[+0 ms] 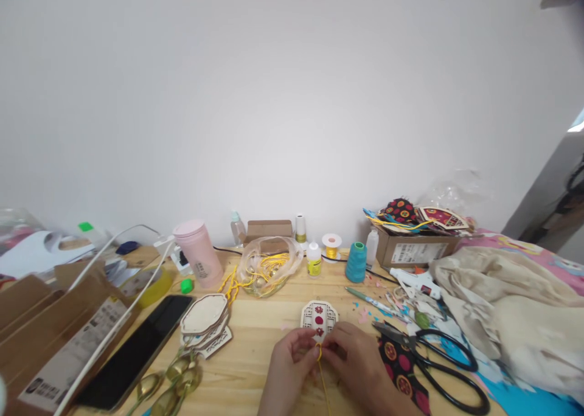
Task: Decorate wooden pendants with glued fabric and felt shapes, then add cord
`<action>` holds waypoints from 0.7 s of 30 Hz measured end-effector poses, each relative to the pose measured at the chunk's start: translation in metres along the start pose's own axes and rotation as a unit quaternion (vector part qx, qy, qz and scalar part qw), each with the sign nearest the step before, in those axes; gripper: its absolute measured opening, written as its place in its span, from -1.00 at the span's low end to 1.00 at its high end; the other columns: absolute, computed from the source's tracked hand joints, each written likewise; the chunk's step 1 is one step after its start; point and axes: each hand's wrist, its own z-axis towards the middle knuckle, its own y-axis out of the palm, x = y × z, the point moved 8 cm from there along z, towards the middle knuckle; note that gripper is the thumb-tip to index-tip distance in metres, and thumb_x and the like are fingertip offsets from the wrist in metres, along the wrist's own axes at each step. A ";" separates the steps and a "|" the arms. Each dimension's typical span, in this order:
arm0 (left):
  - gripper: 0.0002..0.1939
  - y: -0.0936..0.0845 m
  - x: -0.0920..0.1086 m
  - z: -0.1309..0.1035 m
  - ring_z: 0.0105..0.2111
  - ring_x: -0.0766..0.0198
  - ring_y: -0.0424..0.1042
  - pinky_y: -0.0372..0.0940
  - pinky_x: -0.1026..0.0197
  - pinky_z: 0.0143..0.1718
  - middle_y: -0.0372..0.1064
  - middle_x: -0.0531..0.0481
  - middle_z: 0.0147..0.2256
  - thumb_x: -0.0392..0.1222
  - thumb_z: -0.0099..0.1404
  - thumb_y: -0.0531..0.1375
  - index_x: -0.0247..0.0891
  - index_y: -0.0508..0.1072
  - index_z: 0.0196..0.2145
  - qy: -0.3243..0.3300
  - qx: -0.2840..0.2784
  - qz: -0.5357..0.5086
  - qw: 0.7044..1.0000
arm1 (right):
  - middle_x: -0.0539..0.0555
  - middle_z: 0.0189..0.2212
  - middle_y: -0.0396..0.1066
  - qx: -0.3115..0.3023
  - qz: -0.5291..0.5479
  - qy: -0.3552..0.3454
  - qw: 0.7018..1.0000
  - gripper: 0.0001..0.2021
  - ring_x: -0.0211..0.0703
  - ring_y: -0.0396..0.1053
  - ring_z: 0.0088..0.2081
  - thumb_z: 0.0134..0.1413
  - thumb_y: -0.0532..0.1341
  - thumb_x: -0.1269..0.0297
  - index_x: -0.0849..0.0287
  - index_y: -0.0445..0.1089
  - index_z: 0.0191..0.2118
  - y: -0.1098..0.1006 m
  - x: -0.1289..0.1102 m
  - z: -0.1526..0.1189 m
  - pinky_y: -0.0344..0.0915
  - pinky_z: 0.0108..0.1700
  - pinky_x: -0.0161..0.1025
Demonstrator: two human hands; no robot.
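A pale wooden ornament (319, 315) with cut-out edges and red flower shapes lies on the table in front of me. My left hand (294, 361) and my right hand (353, 355) meet at its near edge, both with fingers pinched on a yellow cord (324, 382). A small loop of the cord shows between the fingertips, and its tail hangs down toward the table's front. The lower edge of the ornament is partly hidden by my fingers.
Black scissors (429, 355) lie on patterned fabric to the right. Stacked wooden pieces (205, 315), gold bells (182, 373) and a black phone (137, 355) are left. Behind stand a glue bottle (314, 261), teal thread (356, 263) and a pink cup (199, 255).
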 end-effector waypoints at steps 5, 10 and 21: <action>-0.65 0.001 0.001 -0.001 -0.65 0.35 0.30 0.17 0.34 -0.67 0.40 0.01 -0.59 -0.19 -0.23 0.33 -0.36 0.42 -0.42 -0.010 -0.003 0.001 1.000 | -0.02 -0.50 0.36 0.011 0.012 -0.041 0.999 -0.87 -0.25 0.30 -0.44 -0.13 0.19 0.47 0.10 0.41 -0.41 0.000 -0.004 0.001 0.14 -0.43 -0.39; -0.63 -0.002 -0.002 0.000 -0.66 0.37 0.30 0.16 0.35 -0.64 0.41 0.02 -0.59 -0.18 -0.24 0.34 -0.35 0.41 -0.41 -0.012 0.006 -0.003 1.000 | -0.01 -0.51 0.35 0.019 0.026 -0.069 0.997 -0.86 -0.26 0.30 -0.45 -0.15 0.18 0.52 0.12 0.39 -0.49 -0.001 -0.006 -0.001 0.13 -0.45 -0.41; -0.55 -0.004 -0.001 -0.001 -0.52 0.29 0.39 0.19 0.33 -0.51 0.47 -0.05 -0.54 -0.11 -0.22 0.34 -0.35 0.38 -0.33 -0.009 0.009 -0.024 1.000 | 0.00 -0.50 0.36 0.028 0.038 -0.059 0.997 -0.84 -0.24 0.29 -0.43 -0.17 0.13 0.54 0.14 0.37 -0.47 -0.009 -0.012 0.000 0.16 -0.42 -0.37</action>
